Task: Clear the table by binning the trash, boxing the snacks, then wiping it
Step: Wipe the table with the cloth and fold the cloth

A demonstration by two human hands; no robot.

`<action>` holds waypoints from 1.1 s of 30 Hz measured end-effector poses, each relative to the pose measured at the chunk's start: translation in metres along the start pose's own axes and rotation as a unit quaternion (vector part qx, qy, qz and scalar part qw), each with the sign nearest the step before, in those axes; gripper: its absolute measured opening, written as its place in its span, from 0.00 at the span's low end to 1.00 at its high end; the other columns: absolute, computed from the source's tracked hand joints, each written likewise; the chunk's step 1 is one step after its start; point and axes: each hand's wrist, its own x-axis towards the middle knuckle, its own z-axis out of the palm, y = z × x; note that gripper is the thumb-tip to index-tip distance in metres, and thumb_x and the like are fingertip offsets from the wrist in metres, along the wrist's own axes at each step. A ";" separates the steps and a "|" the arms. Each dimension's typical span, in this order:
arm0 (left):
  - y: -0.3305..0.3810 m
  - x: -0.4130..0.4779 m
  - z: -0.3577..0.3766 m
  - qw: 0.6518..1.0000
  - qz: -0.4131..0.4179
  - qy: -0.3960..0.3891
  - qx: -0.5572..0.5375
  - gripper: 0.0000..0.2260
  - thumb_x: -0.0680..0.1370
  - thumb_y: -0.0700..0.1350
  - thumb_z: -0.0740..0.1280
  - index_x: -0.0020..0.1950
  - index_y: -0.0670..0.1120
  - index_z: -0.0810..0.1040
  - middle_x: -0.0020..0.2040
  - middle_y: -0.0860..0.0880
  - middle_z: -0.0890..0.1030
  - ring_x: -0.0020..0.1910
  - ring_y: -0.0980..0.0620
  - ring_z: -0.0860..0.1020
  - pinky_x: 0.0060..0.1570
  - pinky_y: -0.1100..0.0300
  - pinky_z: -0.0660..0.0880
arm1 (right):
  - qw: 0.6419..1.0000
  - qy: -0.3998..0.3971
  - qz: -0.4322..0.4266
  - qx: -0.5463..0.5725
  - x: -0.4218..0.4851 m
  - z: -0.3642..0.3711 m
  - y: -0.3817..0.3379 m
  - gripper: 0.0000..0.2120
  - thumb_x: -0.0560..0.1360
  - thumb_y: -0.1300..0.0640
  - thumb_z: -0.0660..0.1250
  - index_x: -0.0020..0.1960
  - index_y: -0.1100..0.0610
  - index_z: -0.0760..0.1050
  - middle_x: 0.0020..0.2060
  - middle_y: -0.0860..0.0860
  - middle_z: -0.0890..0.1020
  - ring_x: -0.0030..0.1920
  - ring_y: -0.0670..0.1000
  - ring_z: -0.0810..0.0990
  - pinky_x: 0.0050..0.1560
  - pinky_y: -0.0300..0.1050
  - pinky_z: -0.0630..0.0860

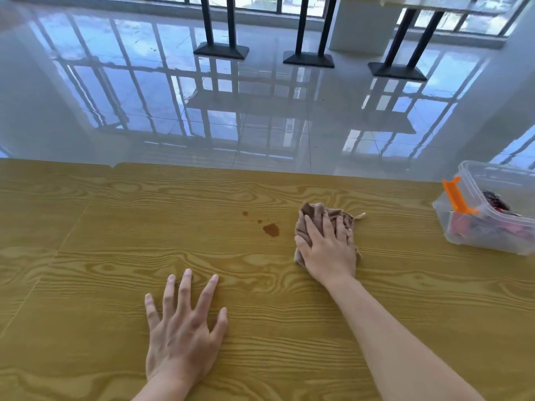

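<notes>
The right hand (328, 250) is pressing a crumpled brown cloth (324, 215) flat against the wooden table (115, 227), its fingers (312, 227) spreading over the fabric and curling into it rather than pinching it; the cloth is bunching out ahead of the fingertips and under the palm. The brown spill (271, 229) is sitting just beyond the thumb side of those fingers, to their left and roughly level with the fingertips, with two smaller drops (245, 213) trailing farther left and away. The stain is running slightly longer left to right than front to back, so a sideways sweep leftward looks like what the wipe is calling for. The left hand (182, 337) is lying open, fingers splayed and empty, palm down on the table, nearer the body and farther from the spill than the right. Off to the right of the wiping fingers, well apart, the clear plastic box (463, 227) with its orange latch (457, 195) is already holding snack packets, so the boxing appears finished.
</notes>
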 end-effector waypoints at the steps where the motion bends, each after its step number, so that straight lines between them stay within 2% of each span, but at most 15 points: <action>1: 0.000 0.000 0.000 1.000 0.001 0.001 -0.002 0.30 0.75 0.67 0.47 0.78 0.64 0.56 0.80 0.47 0.58 0.80 0.44 0.51 0.75 0.33 0.46 | 0.999 -0.002 -0.054 -0.007 -0.010 0.004 -0.013 0.29 0.79 0.32 0.43 0.79 0.36 0.45 0.81 0.47 0.44 0.80 0.56 0.39 0.78 0.58 0.38; 3: 0.000 0.000 0.000 1.000 0.001 0.002 -0.004 0.30 0.76 0.67 0.49 0.78 0.64 0.57 0.80 0.47 0.59 0.79 0.43 0.52 0.75 0.33 0.48 | 0.988 0.017 -0.154 -0.024 -0.053 0.019 -0.024 0.30 0.80 0.33 0.45 0.80 0.38 0.48 0.81 0.45 0.44 0.81 0.55 0.40 0.78 0.57 0.40; 5: 0.000 -0.001 0.000 1.000 0.004 0.004 -0.005 0.30 0.76 0.66 0.50 0.77 0.63 0.59 0.79 0.46 0.61 0.79 0.42 0.54 0.74 0.32 0.50 | 0.973 0.048 -0.223 -0.016 -0.110 0.037 -0.011 0.30 0.81 0.35 0.49 0.81 0.42 0.51 0.82 0.46 0.48 0.81 0.55 0.46 0.78 0.57 0.45; 8: 0.000 0.001 0.001 1.000 0.006 0.004 -0.008 0.29 0.76 0.66 0.51 0.77 0.62 0.60 0.79 0.46 0.61 0.79 0.42 0.54 0.74 0.32 0.49 | 0.959 0.029 -0.281 -0.034 -0.133 0.036 0.029 0.31 0.82 0.35 0.52 0.81 0.44 0.51 0.81 0.47 0.51 0.81 0.54 0.51 0.78 0.57 0.50; 10: 0.000 0.000 0.001 1.000 0.005 0.004 -0.005 0.30 0.76 0.66 0.50 0.78 0.63 0.58 0.80 0.46 0.60 0.79 0.42 0.53 0.74 0.32 0.48 | 0.972 0.037 -0.226 -0.057 -0.092 0.021 0.039 0.29 0.83 0.36 0.46 0.81 0.44 0.48 0.81 0.47 0.49 0.81 0.52 0.46 0.79 0.56 0.48; 13: 0.000 0.000 -0.001 1.000 0.003 0.011 -0.013 0.30 0.76 0.66 0.50 0.78 0.63 0.59 0.80 0.46 0.60 0.79 0.42 0.53 0.74 0.33 0.48 | 1.000 0.019 -0.001 0.003 -0.021 -0.005 0.007 0.30 0.81 0.35 0.45 0.81 0.42 0.47 0.82 0.49 0.48 0.81 0.54 0.42 0.79 0.57 0.43; 14: 0.001 0.000 0.000 1.000 0.002 0.011 -0.013 0.30 0.76 0.67 0.50 0.78 0.63 0.58 0.80 0.46 0.59 0.79 0.42 0.52 0.74 0.33 0.47 | 0.999 0.009 0.027 0.018 -0.010 -0.005 -0.007 0.29 0.81 0.35 0.45 0.81 0.41 0.48 0.82 0.49 0.48 0.81 0.56 0.42 0.79 0.58 0.42; 16: 0.000 0.000 0.000 1.000 0.003 0.006 -0.011 0.30 0.76 0.67 0.50 0.78 0.63 0.58 0.80 0.46 0.59 0.80 0.42 0.52 0.75 0.33 0.47 | 0.999 0.007 -0.037 0.007 -0.025 0.007 -0.031 0.28 0.81 0.34 0.45 0.80 0.38 0.49 0.82 0.49 0.48 0.80 0.57 0.41 0.78 0.59 0.42; 20: 0.000 0.000 -0.002 1.000 0.004 0.011 -0.012 0.28 0.76 0.65 0.51 0.77 0.63 0.61 0.79 0.46 0.61 0.79 0.42 0.54 0.74 0.32 0.49 | 0.957 0.029 -0.290 -0.015 -0.128 0.037 -0.016 0.27 0.81 0.34 0.51 0.78 0.38 0.56 0.81 0.45 0.54 0.81 0.55 0.50 0.78 0.57 0.48; 22: -0.001 0.000 -0.001 1.000 0.007 0.014 -0.018 0.27 0.77 0.63 0.51 0.76 0.63 0.62 0.79 0.46 0.63 0.79 0.42 0.55 0.74 0.32 0.51 | 0.948 0.028 -0.315 -0.035 -0.134 0.034 0.018 0.27 0.81 0.36 0.53 0.79 0.39 0.57 0.80 0.45 0.56 0.80 0.53 0.53 0.78 0.56 0.51; 24: -0.003 -0.001 0.001 1.000 0.009 0.010 -0.016 0.27 0.77 0.62 0.51 0.77 0.63 0.62 0.79 0.46 0.62 0.79 0.42 0.55 0.74 0.32 0.51 | 0.969 0.055 -0.234 -0.053 -0.108 0.023 0.043 0.27 0.82 0.37 0.50 0.79 0.41 0.55 0.80 0.46 0.57 0.80 0.51 0.52 0.78 0.55 0.52; 27: -0.002 -0.001 0.000 1.000 0.009 0.014 -0.014 0.27 0.77 0.61 0.51 0.77 0.62 0.62 0.78 0.45 0.63 0.79 0.41 0.56 0.73 0.31 0.52 | 0.998 0.065 -0.012 -0.013 -0.051 0.002 0.029 0.28 0.81 0.36 0.44 0.80 0.40 0.48 0.81 0.47 0.51 0.81 0.53 0.48 0.79 0.56 0.48; 29: -0.001 -0.002 0.000 1.000 0.015 0.012 -0.012 0.26 0.78 0.61 0.50 0.77 0.61 0.62 0.78 0.44 0.63 0.78 0.40 0.57 0.73 0.31 0.52 | 0.998 0.043 0.037 -0.006 -0.035 0.005 -0.004 0.28 0.81 0.35 0.43 0.80 0.38 0.47 0.81 0.47 0.47 0.81 0.55 0.44 0.79 0.58 0.45; 31: -0.002 -0.002 -0.001 1.000 0.017 0.018 -0.020 0.26 0.78 0.60 0.49 0.77 0.60 0.63 0.78 0.44 0.63 0.79 0.40 0.56 0.74 0.31 0.51 | 0.998 0.031 -0.055 -0.008 -0.048 0.019 -0.044 0.28 0.80 0.33 0.45 0.79 0.36 0.49 0.81 0.46 0.47 0.81 0.56 0.43 0.78 0.59 0.43; 33: -0.003 -0.002 -0.003 0.998 0.008 0.025 -0.065 0.27 0.79 0.59 0.48 0.76 0.56 0.66 0.79 0.46 0.63 0.79 0.43 0.55 0.75 0.34 0.48 | 0.979 0.019 -0.204 -0.016 -0.080 0.034 -0.065 0.28 0.79 0.33 0.48 0.78 0.34 0.53 0.81 0.45 0.51 0.81 0.56 0.46 0.78 0.59 0.45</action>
